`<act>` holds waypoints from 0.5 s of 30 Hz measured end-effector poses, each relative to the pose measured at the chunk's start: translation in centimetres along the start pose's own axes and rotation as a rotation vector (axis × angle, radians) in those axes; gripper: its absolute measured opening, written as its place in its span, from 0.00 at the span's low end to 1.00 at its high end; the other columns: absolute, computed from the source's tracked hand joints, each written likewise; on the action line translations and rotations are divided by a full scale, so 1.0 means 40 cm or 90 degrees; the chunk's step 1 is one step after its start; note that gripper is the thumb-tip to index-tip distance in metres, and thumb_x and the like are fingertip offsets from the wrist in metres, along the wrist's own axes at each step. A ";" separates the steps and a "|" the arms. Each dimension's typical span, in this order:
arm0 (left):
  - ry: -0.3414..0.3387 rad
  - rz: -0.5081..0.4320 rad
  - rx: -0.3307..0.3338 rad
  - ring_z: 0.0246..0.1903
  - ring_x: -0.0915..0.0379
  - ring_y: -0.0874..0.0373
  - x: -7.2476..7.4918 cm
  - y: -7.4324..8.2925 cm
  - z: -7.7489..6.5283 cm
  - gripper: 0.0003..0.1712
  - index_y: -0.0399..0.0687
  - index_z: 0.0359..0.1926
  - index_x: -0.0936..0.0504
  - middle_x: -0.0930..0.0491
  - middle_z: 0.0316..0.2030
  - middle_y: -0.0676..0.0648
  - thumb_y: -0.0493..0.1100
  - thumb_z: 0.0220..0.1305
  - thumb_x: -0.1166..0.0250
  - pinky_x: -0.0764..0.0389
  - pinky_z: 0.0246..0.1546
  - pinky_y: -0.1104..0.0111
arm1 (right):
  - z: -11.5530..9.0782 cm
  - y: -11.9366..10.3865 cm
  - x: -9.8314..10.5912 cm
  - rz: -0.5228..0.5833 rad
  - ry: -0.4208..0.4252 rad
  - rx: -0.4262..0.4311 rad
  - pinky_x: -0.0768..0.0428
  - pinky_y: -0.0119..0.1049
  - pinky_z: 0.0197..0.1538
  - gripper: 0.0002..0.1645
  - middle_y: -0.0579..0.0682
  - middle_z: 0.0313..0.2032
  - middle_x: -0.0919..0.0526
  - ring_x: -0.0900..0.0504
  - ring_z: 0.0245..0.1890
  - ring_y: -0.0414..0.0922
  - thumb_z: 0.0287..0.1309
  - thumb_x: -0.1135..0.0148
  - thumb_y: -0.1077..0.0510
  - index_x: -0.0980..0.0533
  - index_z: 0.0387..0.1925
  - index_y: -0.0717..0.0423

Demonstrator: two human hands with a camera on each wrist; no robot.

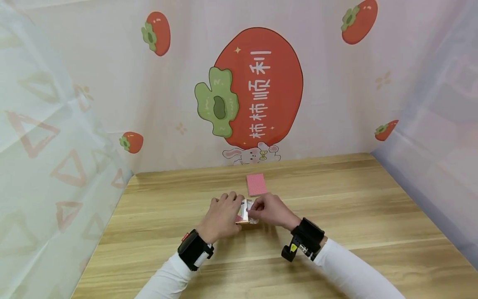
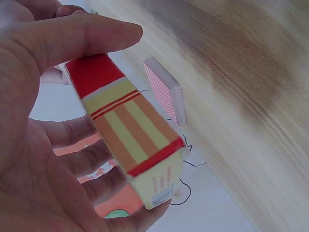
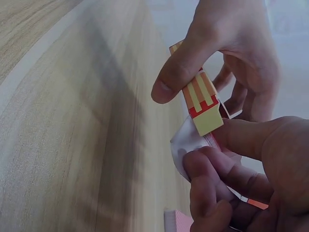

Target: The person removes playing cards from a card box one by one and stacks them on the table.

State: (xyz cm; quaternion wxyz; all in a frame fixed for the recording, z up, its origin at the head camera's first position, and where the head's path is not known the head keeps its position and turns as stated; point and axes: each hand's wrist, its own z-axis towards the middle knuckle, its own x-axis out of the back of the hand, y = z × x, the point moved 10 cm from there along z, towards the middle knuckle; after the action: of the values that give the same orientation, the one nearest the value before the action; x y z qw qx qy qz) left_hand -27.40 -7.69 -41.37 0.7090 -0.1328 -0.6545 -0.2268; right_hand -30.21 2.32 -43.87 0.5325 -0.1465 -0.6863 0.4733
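Note:
My left hand (image 1: 223,216) grips a small playing card box (image 2: 130,130) between thumb and fingers, over the table. The box has orange and cream stripes, red bands and a cream end with print. My right hand (image 1: 273,211) is at the box's other end, where its fingers pinch a white flap (image 3: 187,141) standing out from the opening. A cream tab (image 3: 208,121) folds out beside that flap. What is inside the box is hidden. Just beyond the hands lies a squared deck of playing cards (image 1: 256,185), pink patterned back up.
The wooden table (image 1: 157,232) ends at a hanging cloth backdrop (image 1: 321,83) printed with persimmons and a rabbit. More cloth hangs along the left and right sides. Black camera straps (image 1: 308,234) are on both wrists.

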 end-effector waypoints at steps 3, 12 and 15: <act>0.002 0.002 -0.002 0.50 0.26 0.44 -0.001 0.001 0.000 0.38 0.44 0.58 0.24 0.24 0.48 0.44 0.45 0.44 0.21 0.24 0.45 0.43 | -0.001 -0.003 0.001 -0.021 0.014 -0.006 0.31 0.31 0.25 0.10 0.41 0.20 0.19 0.28 0.20 0.36 0.60 0.29 0.59 0.17 0.23 0.54; 0.003 0.006 -0.004 0.50 0.26 0.43 -0.004 -0.002 0.000 0.38 0.44 0.58 0.24 0.24 0.49 0.44 0.46 0.45 0.21 0.24 0.45 0.43 | 0.006 -0.002 -0.005 -0.045 0.027 -0.005 0.34 0.30 0.23 0.13 0.41 0.18 0.22 0.31 0.17 0.36 0.60 0.30 0.59 0.18 0.20 0.54; 0.003 0.012 -0.006 0.50 0.25 0.43 -0.003 -0.003 -0.001 0.38 0.44 0.58 0.24 0.23 0.49 0.44 0.46 0.45 0.21 0.24 0.45 0.43 | 0.007 0.006 -0.009 -0.031 0.016 -0.011 0.33 0.30 0.24 0.12 0.41 0.19 0.20 0.30 0.18 0.36 0.61 0.30 0.59 0.18 0.22 0.53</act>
State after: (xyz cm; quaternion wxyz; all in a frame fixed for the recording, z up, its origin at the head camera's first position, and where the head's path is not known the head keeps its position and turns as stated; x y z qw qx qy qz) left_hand -27.42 -7.78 -41.49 0.7118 -0.1415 -0.6507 -0.2235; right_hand -30.37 2.04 -44.27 0.5509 -0.1403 -0.6872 0.4522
